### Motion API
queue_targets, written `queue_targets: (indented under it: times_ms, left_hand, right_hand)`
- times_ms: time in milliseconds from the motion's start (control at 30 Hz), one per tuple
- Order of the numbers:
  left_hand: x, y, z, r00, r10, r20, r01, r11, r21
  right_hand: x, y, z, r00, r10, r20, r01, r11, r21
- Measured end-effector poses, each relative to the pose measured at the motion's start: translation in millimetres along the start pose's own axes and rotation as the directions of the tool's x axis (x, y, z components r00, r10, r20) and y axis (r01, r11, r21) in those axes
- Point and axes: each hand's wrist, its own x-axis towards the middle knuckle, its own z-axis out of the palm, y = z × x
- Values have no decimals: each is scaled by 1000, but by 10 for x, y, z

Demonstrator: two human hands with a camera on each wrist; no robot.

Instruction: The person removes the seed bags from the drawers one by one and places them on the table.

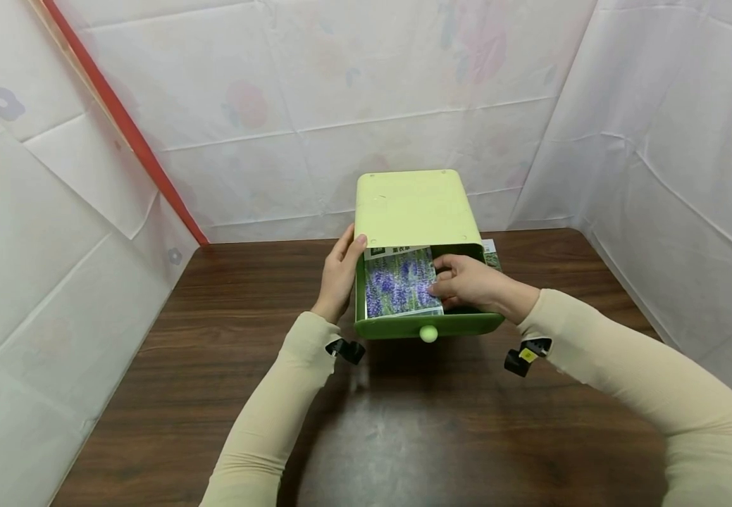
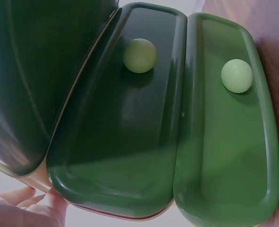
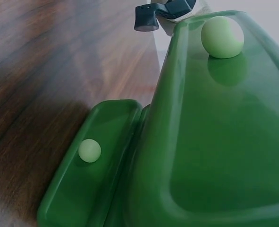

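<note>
A small drawer cabinet [image 1: 413,208] with a pale green top stands at the back of the table. Its top drawer [image 1: 404,326] is pulled out. Inside on the left lies a flat packet [image 1: 400,282] printed with purple lavender and a white header, with more edges showing beneath it. My right hand [image 1: 467,282] reaches into the drawer and pinches the packet's right edge, its thumb on top; some fingers are hidden. My left hand [image 1: 337,274] rests along the cabinet's left side, thumb at the front top corner; in the left wrist view its fingers [image 2: 26,196] touch the cabinet edge.
Lower drawers with round knobs are closed, the middle front [image 2: 125,123] and bottom front [image 2: 233,142] showing in the left wrist view. Another printed packet [image 1: 491,255] shows behind the cabinet's right side. White sheeting [image 1: 315,141] hangs around the dark wooden table [image 1: 226,394].
</note>
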Motion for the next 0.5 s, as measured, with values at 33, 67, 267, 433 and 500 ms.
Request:
queue_targets:
  times_ms: [33,67,267,433,500]
  left_hand:
    - [-1,-1,-2,1000,-1,1,1,1000,-2]
    - [0,-1,-2,1000,-1,2,1,1000,-1]
    - [0,-5,-11,1000,6,0,-6,1000,-1]
    - [-2,2,-9,1000,8,5,-8,1000,3]
    - [-2,9,-11,1000,4,8,-4,1000,3]
  right_hand:
    - [-4,-3,1,1000,-5,5,5,1000,6]
    - [-8,-9,1,1000,-8,7,8,1000,10]
    - [-17,-47,-2,1000,-9,-28,9,1000,1]
    - [-34,-70,-18,999,-4,-52,6,1000,27]
    - [-52,-81,-29,999,1,-50,1,998,56]
